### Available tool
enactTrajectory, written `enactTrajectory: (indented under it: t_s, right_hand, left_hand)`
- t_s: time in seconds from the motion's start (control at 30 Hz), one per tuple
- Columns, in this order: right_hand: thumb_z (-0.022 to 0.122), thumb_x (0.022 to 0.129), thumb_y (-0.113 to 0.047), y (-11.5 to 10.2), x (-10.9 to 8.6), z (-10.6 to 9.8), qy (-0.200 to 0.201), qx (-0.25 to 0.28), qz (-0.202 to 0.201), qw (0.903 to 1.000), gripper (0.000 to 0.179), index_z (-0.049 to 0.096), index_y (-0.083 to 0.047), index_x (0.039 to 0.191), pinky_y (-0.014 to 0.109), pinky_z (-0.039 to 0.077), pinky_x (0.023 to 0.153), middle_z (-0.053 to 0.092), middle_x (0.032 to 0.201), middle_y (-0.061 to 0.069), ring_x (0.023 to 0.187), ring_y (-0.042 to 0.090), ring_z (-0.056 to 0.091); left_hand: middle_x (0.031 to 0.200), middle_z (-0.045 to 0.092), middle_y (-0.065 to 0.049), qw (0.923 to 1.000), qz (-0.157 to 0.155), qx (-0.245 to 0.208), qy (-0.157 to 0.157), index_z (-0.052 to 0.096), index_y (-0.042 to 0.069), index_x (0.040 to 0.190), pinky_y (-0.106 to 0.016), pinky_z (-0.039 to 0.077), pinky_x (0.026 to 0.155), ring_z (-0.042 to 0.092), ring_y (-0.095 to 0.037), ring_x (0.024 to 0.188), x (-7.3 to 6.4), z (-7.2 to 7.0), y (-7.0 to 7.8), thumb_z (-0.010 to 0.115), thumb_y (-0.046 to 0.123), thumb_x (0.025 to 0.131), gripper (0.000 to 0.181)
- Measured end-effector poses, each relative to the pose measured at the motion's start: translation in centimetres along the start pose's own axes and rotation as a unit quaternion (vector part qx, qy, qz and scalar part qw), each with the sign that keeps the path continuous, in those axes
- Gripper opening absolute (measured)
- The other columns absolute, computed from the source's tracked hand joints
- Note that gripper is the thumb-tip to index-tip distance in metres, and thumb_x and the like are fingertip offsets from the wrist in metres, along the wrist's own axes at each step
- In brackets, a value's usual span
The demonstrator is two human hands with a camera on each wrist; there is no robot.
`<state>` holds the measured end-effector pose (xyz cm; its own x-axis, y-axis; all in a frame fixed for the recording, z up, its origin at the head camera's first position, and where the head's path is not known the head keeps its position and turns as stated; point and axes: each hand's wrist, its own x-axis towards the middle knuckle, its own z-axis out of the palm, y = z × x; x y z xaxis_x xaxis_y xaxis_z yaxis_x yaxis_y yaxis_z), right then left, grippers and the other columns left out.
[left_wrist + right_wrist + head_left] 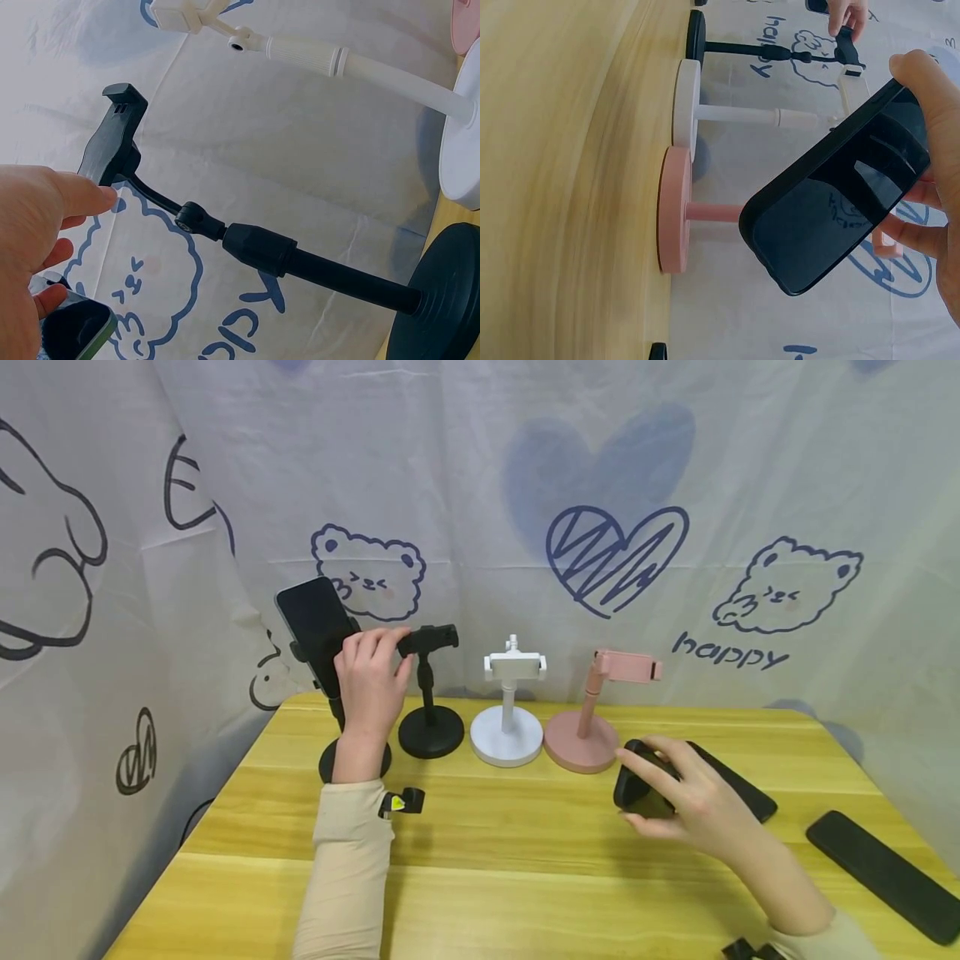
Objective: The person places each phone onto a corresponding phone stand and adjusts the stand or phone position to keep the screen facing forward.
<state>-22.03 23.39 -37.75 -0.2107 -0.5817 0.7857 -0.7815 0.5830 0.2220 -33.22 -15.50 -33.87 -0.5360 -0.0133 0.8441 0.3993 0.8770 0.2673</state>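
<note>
The left hand (pixel 371 681) pinches the clamp (pixel 438 637) of a black stand (pixel 429 693); well to its right, the right hand (pixel 697 797) grips a phone (pixel 825 210), long axis slanting, behind the pink stand's (pixel 673 217) near side.

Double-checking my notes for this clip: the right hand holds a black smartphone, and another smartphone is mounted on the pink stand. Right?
No: the head view shows the mounted smartphone on the leftmost black phone stand, not the pink phone stand. The rest is correct.
</note>
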Motion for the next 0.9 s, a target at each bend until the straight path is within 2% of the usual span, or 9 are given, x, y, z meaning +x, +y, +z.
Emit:
enactTrajectory:
  t_s: [0.2,0.47,0.9]
  right_hand:
    - [0.056,0.090,-0.051,-0.4,0.5,0.7,-0.004,0.007,-0.007,0.9999,0.057,0.067,-0.006,0.123,0.039,0.051,0.074,0.063,0.111,0.022,0.095,0.030,0.062]
    - [0.057,0.090,-0.052,-0.4,1.2,1.3,-0.008,0.016,-0.015,0.9997,0.059,0.065,-0.005,0.125,0.040,0.053,0.070,0.062,0.113,0.023,0.096,0.030,0.061]
    - [0.058,0.090,-0.048,-0.8,2.3,2.1,0.004,0.041,-0.028,0.9987,0.057,0.064,-0.005,0.126,0.037,0.052,0.080,0.060,0.125,0.025,0.101,0.030,0.061]
  left_hand:
    - [0.115,0.064,-0.011,1.0000,0.000,0.002,-0.001,0.068,0.015,0.118,-0.053,0.039,0.094,0.050,-0.033,0.108,0.0,-0.1,0.0,0.070,0.019,0.090,0.029]
    - [0.115,0.064,-0.011,1.0000,0.000,-0.001,-0.001,0.067,0.014,0.118,-0.052,0.039,0.094,0.050,-0.033,0.108,0.2,-0.2,0.0,0.069,0.019,0.090,0.028]
    - [0.115,0.064,-0.011,1.0000,0.000,-0.002,-0.003,0.067,0.015,0.118,-0.053,0.039,0.094,0.050,-0.033,0.109,0.0,-0.1,0.0,0.069,0.019,0.090,0.028]
